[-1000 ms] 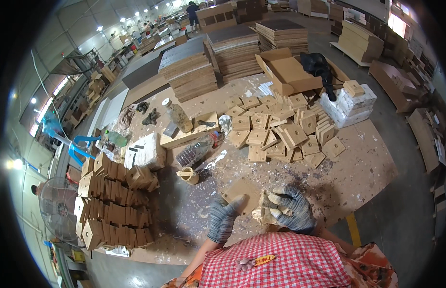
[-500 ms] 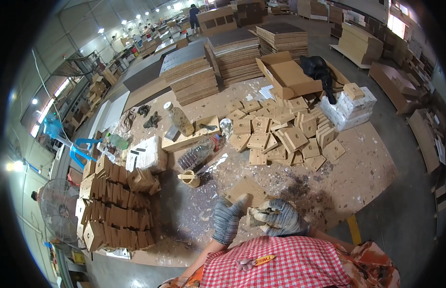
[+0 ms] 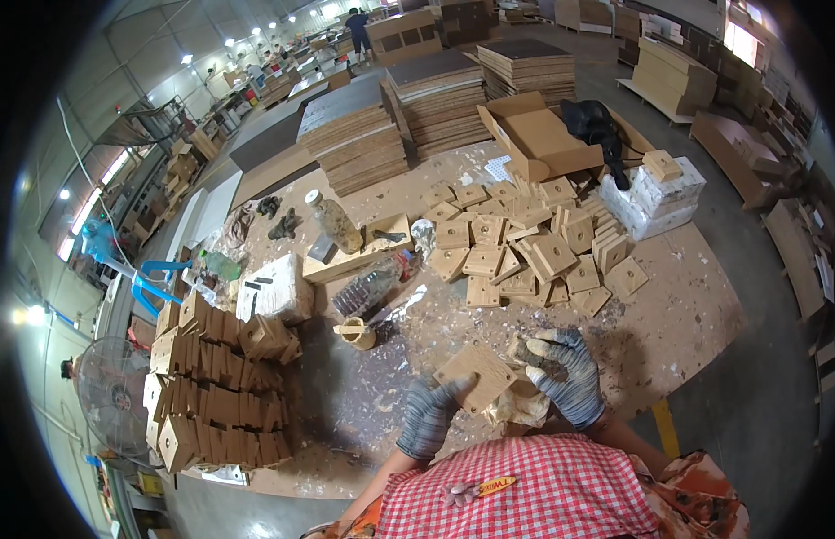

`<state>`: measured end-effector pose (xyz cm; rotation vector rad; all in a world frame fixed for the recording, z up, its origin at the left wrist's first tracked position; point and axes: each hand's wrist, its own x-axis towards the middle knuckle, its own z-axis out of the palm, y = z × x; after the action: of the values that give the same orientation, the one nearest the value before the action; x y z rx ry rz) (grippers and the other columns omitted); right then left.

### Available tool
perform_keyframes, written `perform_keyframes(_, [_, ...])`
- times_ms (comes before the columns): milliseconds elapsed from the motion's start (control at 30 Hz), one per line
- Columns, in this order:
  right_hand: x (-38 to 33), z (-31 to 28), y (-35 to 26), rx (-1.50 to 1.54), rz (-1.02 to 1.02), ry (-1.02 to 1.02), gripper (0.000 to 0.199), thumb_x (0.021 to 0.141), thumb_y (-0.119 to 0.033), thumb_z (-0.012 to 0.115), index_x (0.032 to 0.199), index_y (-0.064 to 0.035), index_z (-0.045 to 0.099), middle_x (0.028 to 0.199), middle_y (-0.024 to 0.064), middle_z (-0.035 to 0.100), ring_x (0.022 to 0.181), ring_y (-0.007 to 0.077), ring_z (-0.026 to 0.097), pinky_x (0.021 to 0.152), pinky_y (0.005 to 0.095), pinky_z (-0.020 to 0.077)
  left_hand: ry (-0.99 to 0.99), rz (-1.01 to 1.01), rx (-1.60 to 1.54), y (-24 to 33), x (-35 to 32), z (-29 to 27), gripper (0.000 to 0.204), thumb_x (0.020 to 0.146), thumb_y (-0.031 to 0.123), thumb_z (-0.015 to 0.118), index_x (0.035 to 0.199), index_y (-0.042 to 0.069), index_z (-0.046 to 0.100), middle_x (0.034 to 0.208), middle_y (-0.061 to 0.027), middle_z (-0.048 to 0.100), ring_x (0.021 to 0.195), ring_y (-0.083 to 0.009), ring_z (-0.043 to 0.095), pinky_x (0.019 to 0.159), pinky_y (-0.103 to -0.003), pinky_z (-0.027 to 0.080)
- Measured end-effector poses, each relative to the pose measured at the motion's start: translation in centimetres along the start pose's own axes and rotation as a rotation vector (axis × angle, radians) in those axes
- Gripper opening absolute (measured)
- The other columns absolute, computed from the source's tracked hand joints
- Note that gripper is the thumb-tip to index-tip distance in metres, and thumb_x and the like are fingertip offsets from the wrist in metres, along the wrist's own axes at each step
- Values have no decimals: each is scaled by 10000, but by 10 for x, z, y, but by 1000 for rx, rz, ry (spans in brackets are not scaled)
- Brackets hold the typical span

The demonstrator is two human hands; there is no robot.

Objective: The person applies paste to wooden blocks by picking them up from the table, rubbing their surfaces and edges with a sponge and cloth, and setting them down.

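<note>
My left hand (image 3: 426, 415), in a grey striped glove with pale fingertips, grips a square wooden block (image 3: 477, 375) by its left edge. The block is tilted, with small holes near its corners. To the right of it is my right hand (image 3: 570, 375), gloved alike, its thumb and fingers apart with a dark gap between them. I make out nothing held there. Beneath the right hand and beside the block lies a cream, crumpled-looking thing (image 3: 521, 402); its kind is unclear and my hand partly covers it.
Similar wooden blocks (image 3: 512, 247) lie heaped on the stained worktable (image 3: 678, 310). More stand stacked in rows (image 3: 215, 386) at left, by a fan (image 3: 116, 395). A small tan cup (image 3: 355, 334), a plastic bottle (image 3: 368, 289) and a cardboard box (image 3: 534, 144) are farther off.
My right hand has moved up and right, away from the cream thing, and its fingers have parted. The block in my left hand has turned and shifted slightly right.
</note>
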<state>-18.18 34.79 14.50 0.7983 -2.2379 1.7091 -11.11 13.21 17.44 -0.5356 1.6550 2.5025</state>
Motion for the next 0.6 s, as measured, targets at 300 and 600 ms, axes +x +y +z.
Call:
perform_keyframes(300, [-7, 6, 0, -9, 5, -102, 370, 728, -76, 740, 1090, -55, 667, 1140, 78, 583, 1061, 238, 545, 961, 355, 432, -9, -127, -176, 7, 1, -1, 495, 811, 210, 700, 1217, -17, 531, 1129, -107, 594, 967, -210, 619, 824, -347, 530])
perform_keyframes(600, [4, 10, -12, 186, -25, -42, 379, 745, -90, 733, 1116, -66, 657, 1159, 80, 575, 1056, 220, 553, 936, 338, 454, 20, -111, -222, -17, 15, -23, 466, 837, 173, 681, 1222, -28, 514, 1105, -96, 606, 958, -209, 619, 879, -359, 513])
